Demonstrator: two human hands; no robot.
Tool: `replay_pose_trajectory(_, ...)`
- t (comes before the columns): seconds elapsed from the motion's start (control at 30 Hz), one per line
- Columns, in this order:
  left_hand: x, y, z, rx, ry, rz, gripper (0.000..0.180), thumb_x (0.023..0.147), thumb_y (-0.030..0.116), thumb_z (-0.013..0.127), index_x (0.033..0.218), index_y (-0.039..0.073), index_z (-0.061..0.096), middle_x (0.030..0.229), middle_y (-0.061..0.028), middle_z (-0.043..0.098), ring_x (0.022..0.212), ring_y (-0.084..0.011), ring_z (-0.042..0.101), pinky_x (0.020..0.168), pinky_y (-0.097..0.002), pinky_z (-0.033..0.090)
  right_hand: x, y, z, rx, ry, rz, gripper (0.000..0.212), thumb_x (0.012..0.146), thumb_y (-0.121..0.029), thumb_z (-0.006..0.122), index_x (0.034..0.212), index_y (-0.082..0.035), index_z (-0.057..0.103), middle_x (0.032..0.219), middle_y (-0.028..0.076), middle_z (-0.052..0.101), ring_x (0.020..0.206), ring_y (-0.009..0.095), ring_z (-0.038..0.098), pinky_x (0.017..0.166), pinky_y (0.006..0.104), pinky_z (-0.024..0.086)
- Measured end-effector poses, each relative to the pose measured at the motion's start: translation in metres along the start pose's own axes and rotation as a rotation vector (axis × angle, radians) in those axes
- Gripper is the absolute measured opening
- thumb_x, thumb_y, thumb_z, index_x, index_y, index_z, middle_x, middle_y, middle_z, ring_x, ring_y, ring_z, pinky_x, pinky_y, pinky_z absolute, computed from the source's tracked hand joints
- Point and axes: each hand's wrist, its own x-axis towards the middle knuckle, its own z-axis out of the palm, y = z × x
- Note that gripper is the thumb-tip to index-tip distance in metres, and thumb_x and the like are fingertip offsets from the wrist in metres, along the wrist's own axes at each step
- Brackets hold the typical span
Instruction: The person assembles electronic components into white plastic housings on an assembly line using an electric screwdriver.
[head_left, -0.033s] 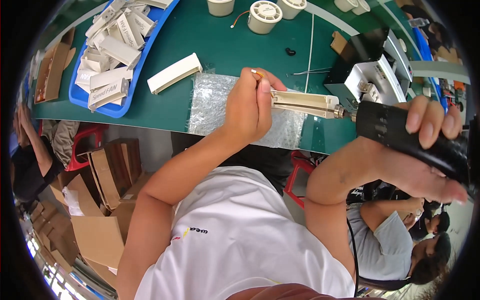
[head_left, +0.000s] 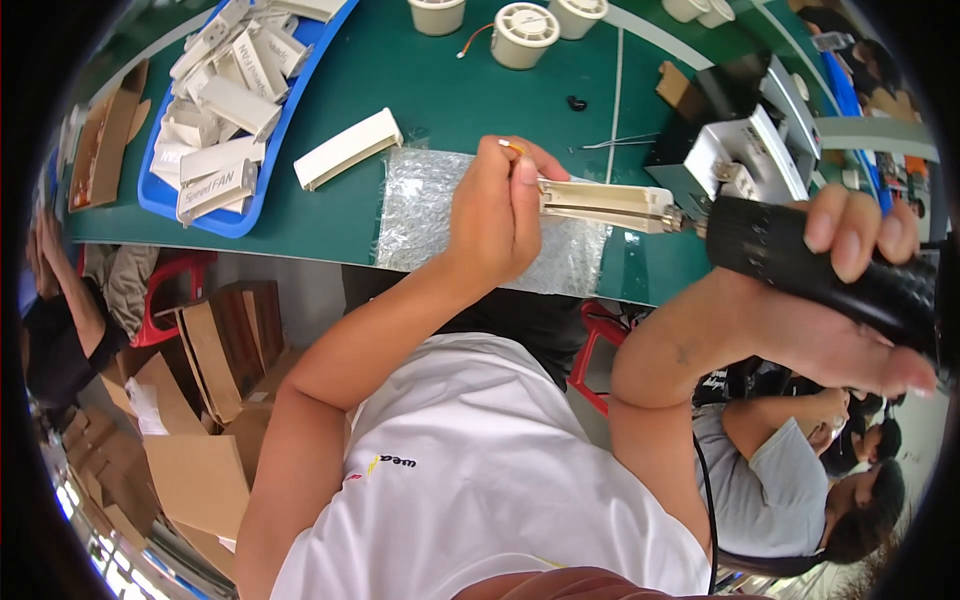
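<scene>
In my left hand [head_left: 495, 215] is a long, open white plastic housing [head_left: 605, 198], gripped at its left end above a sheet of bubble wrap [head_left: 420, 205]. A small white connector with coloured wires [head_left: 511, 146] pokes out between thumb and fingers. My right hand [head_left: 850, 240] is closed round a thick black electric screwdriver [head_left: 765, 240]. Its metal tip [head_left: 678, 220] meets the housing's right end, and the thin shaft lies along the inside of the channel. My left fingers hide the far end of the shaft.
A blue tray [head_left: 250, 222] heaped with white housings stands at the left, with a single housing [head_left: 348, 150] beside it. Round white fan units [head_left: 526, 37] sit at the back. A black and silver machine [head_left: 750, 140] stands at the right, near tweezers [head_left: 615, 143]. People sit on both sides.
The screwdriver and my right hand have shifted very slightly to the left. My left hand keeps the same hold on the housing.
</scene>
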Motion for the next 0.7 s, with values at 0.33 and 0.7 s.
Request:
replay_pose_trajectory(0.33, -0.004, -0.006, -0.003, 0.000, -0.024, -0.023, 0.012, 0.103, 0.010, 0.046, 0.096, 0.001, 0.050, 0.095, -0.0114, 0.067, 0.077, -0.0128, 0.055, 0.074, -0.0265, 0.045, 0.025, -0.049, 0.011, -0.424, 0.285, -0.119, 0.049, 0.103, -0.048, 0.045, 0.109, 0.000, 0.045, 0.073, 0.008, 0.059, 0.049, 0.013, 0.056, 0.041, 0.0245, 0.048)
replay_pose_trajectory(0.7, -0.004, -0.007, -0.003, -0.058, -0.027, -0.036, 0.013, 0.105, 0.011, 0.040, 0.095, 0.003, 0.044, 0.101, -0.0151, 0.064, 0.087, -0.0152, 0.057, 0.083, -0.0301, 0.046, 0.067, -0.014, -0.043, -0.776, 0.179, -0.406, 0.024, 0.101, -0.026, 0.058, 0.111, -0.005, 0.054, 0.072, 0.004, 0.058, 0.050, 0.010, 0.056, 0.042, 0.0218, 0.047)
